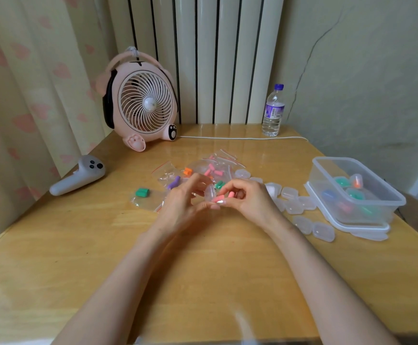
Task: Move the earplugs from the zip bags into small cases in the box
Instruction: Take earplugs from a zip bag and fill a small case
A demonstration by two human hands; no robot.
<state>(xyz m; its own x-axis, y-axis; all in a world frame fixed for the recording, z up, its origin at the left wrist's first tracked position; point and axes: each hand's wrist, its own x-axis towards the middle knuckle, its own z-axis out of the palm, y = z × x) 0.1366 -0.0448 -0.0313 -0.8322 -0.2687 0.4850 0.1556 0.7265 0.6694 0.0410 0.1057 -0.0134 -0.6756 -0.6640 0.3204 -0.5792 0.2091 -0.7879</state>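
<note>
At the centre of the frame, the left hand [185, 202] curls its fingers round an open small case [210, 192], while the right hand [247, 197] pinches a pink earplug [230, 195] right at the case's mouth. Whether it is one plug or a pair, I cannot tell.

The likely trouble is the foam: if it is pushed in only partway it may spring back out, or get caught in the lid as the case snaps shut. A loose pinch could also drop it onto the table [203, 270], where a round plug would roll.

Counted:
- One clear box [352, 190] at the right of the frame, resting on its lid, with about six filled cases inside showing teal, orange, blue, pink and green.
- About nine empty cases [295, 207] between the right hand and the box; clear plastic on pale plastic makes the count unsure.
- A heap of zip bags [217, 165] just above the hands, too overlapped to number, holding pink, orange and purple plugs.
- One bag of green earplugs [142, 192] lying apart at the left.
</note>
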